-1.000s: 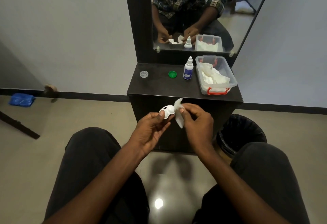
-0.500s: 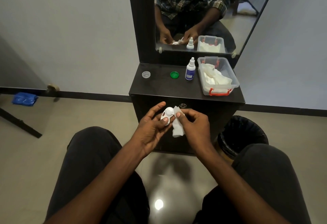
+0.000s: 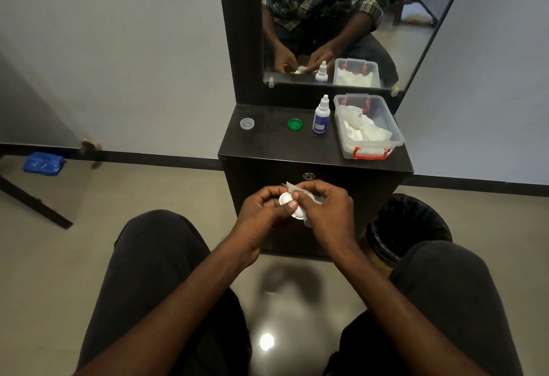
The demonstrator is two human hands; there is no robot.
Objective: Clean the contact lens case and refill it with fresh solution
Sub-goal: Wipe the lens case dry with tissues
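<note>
My left hand (image 3: 263, 212) grips the white contact lens case (image 3: 285, 199) in front of the black cabinet, thumb lying across it. My right hand (image 3: 325, 207) pinches a white tissue (image 3: 292, 188) and presses it against the case; most of the tissue is hidden by the fingers. On the cabinet top stand a small white solution bottle (image 3: 321, 115) with a blue label, a green cap (image 3: 295, 124) and a clear cap (image 3: 247, 123).
A clear plastic box (image 3: 368, 150) with red clips, holding white tissues, sits on the right of the dark cabinet top (image 3: 273, 144). A black lined bin (image 3: 407, 227) stands on the floor at right. A mirror (image 3: 326, 19) rises behind; my knees frame the lower view.
Both hands dropped slightly and closed together. The case turned in my left hand, whose fingers curled round it, and the tissue is now bunched tighter against it under my right fingers.
</note>
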